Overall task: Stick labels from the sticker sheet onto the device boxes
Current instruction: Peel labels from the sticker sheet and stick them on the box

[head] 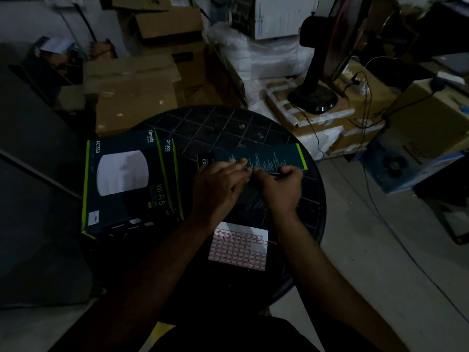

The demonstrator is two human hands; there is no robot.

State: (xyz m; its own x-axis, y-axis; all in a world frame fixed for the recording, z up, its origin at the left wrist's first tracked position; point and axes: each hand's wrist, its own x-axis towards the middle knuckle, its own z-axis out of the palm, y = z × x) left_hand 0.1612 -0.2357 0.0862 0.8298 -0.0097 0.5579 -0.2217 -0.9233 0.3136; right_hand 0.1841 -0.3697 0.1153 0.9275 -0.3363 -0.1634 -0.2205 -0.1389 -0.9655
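Observation:
A dark device box [269, 156] stands on its edge on the round black table [228, 123], its printed side facing me. My left hand [218, 184] rests its fingers flat against the box's side. My right hand [281, 186] pinches at the same spot on the box; whether a label is under its fingertips is hidden. The sticker sheet [238, 246] with several red-bordered labels lies flat between my forearms near the table's front edge. A stack of two Omada device boxes [127, 179] lies at the table's left, with a small white label at its front left corner.
Cardboard cartons [137, 92] are stacked behind the table. A black fan stand [314, 95] sits on a carton at the back right with cables trailing down. A blue carton [406, 166] stands on the floor to the right.

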